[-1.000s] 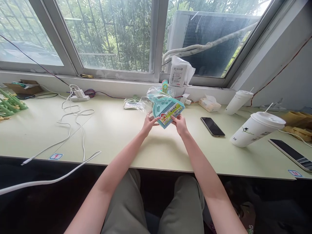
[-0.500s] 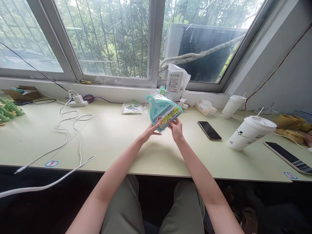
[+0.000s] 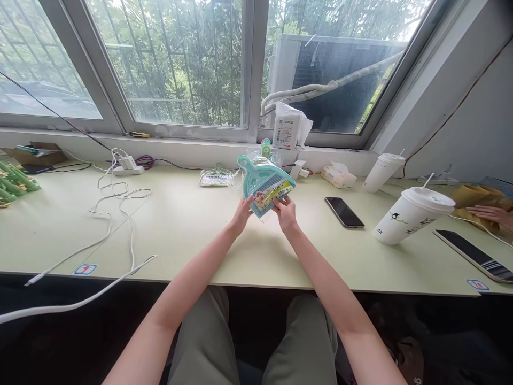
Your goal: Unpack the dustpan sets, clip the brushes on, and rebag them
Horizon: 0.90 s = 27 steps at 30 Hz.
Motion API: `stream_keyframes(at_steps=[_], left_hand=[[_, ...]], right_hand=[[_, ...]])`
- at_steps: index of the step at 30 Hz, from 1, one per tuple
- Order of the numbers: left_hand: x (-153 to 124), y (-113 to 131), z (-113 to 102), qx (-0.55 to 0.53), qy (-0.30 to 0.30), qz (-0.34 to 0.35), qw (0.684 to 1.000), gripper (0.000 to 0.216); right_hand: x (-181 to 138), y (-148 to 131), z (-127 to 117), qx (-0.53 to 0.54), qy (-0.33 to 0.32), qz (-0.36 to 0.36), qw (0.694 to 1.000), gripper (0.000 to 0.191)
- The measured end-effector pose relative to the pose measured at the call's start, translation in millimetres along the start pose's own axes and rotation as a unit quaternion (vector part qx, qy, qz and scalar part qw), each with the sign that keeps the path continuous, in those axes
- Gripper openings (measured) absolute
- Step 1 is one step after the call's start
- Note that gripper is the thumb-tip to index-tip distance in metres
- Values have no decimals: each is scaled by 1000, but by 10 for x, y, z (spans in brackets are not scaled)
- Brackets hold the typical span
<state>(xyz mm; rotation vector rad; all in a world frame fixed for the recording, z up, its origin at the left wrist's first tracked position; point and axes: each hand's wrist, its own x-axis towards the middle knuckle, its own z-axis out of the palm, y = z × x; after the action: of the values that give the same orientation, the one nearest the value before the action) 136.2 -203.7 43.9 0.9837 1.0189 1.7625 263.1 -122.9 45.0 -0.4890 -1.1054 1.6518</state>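
Note:
Between my hands is a teal mini dustpan and brush set (image 3: 262, 182), wrapped in clear plastic with a yellow printed label. It is tilted, its looped handle pointing up and to the left, and it is held above the desk. My left hand (image 3: 242, 215) grips its lower left edge. The fingers of my right hand (image 3: 285, 213) close on the lower right edge, thumb on the label. Behind it, a similar wrapped set (image 3: 217, 176) lies flat on the desk.
White cables (image 3: 130, 214) sprawl over the left of the desk (image 3: 180, 235). To the right are a phone (image 3: 344, 212), two white cups (image 3: 412, 216) with straws, a tissue pack (image 3: 339, 175) and a larger dark-screened device (image 3: 473, 254). Another person's hand (image 3: 492, 215) rests on yellow material.
The wrapped dustpan set has shifted slightly left and turned a little in my hands. My left hand has moved up along its edge. The other person's hand has reached farther into view.

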Motion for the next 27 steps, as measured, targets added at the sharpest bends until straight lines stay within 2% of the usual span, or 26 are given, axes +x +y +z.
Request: stream_keyframes(at_steps=[2, 4, 8, 13, 22, 27], left_hand=[[8, 64, -45, -2, 32, 40, 999, 57], [-2, 109, -73, -2, 39, 56, 998, 59], [-34, 93, -47, 11, 32, 26, 999, 59], [-53, 7, 49, 23, -3, -26, 999, 63], [-47, 59, 14, 93, 46, 16, 994, 52], [-26, 57, -29, 97, 18, -7, 995, 52]], right_hand=[[-6, 42, 15, 5, -18, 17, 1000, 41], [-12, 88, 28, 8, -34, 31, 999, 41], [-10, 134, 25, 1, -34, 37, 999, 41], [1, 101, 2, 21, -7, 0, 1000, 41], [46, 19, -20, 16, -51, 53, 997, 40], [56, -4, -45, -1, -49, 50, 998, 40]])
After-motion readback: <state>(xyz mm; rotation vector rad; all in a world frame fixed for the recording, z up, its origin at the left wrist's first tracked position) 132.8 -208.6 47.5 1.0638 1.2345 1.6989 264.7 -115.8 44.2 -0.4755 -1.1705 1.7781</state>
